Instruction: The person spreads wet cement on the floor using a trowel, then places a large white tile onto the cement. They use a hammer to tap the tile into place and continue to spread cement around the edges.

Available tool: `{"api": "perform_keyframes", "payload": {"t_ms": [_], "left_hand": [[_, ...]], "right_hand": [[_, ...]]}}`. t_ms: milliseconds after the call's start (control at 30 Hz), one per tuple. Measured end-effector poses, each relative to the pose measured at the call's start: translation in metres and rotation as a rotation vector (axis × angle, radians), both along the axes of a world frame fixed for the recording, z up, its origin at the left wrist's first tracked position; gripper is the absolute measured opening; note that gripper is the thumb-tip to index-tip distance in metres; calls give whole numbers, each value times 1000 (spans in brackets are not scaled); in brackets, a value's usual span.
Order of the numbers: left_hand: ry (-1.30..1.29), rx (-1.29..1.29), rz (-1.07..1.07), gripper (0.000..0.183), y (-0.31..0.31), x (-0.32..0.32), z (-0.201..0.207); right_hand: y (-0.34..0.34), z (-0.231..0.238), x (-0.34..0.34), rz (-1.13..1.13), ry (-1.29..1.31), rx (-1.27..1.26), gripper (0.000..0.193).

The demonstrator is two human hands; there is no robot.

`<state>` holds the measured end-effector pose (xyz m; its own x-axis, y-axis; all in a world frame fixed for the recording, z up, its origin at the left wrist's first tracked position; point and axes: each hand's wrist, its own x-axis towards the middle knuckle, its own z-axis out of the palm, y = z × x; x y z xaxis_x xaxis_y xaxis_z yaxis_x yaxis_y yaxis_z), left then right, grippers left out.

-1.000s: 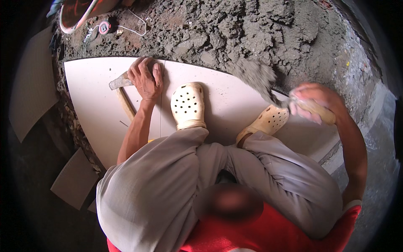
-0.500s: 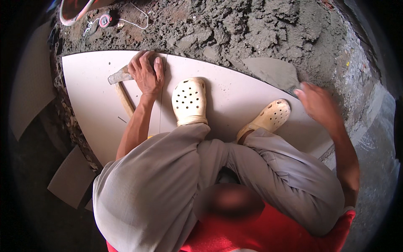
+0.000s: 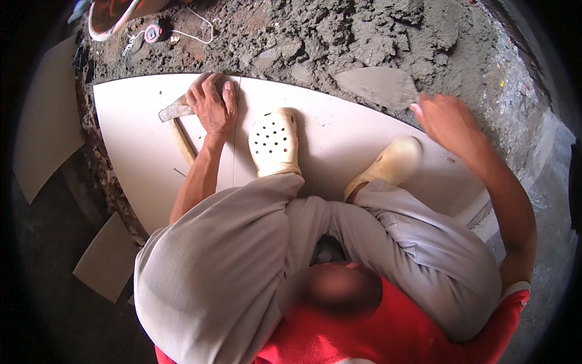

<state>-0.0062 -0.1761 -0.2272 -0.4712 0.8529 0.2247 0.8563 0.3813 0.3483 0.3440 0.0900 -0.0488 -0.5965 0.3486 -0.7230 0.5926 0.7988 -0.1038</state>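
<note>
My right hand (image 3: 450, 123) is closed round the handle of a trowel (image 3: 382, 86), most of the handle being hidden in the fist. The flat pointed blade lies over rough grey mortar (image 3: 339, 45), just past the far edge of the white tiles (image 3: 154, 158). My left hand (image 3: 212, 104) leans on the tiles near that edge, beside a joint, fingers bent and a little apart. Against it lies a hammer (image 3: 177, 110) with a wooden handle; the hand hides one end of its head, and a grip on it does not show.
My feet, in pale clogs (image 3: 274, 142), stand on the tiles. At the far left, a red tape measure (image 3: 153, 32) and white string lie on the mortar near a bucket (image 3: 115, 21). Loose tiles (image 3: 108, 258) lie at left. A rough wall edge (image 3: 515, 91) runs along the right.
My right hand has moved the trowel left and slightly away over the mortar. My right foot has shifted and looks blurred. The left hand and hammer keep their places on the tiles.
</note>
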Motion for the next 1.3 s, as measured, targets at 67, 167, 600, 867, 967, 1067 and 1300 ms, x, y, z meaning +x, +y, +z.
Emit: {"api": "perform_keyframes", "payload": {"t_ms": [67,167,600,867,967,1067,1300], "left_hand": [[4,-8,16,35,-1,0,0],[-10,-45,24,35,-3,-1,-2],[6,-28,18,35,-3,0,-3],[-3,-24,5,36,-1,0,-3],[11,-22,5,37,-1,0,-3],[11,-27,15,38,-2,-2,-5],[58,-42,-41,38,-5,-4,-9]], "right_hand": [[3,-4,9,15,13,22,33],[6,18,20,46,-5,80,32],[-9,-14,-3,104,53,-27,30],[-21,10,53,-66,-108,74,32],[-22,12,61,-67,-121,66,33],[-21,24,63,-49,-84,108,35],[-28,11,30,-44,-17,41,32]]}}
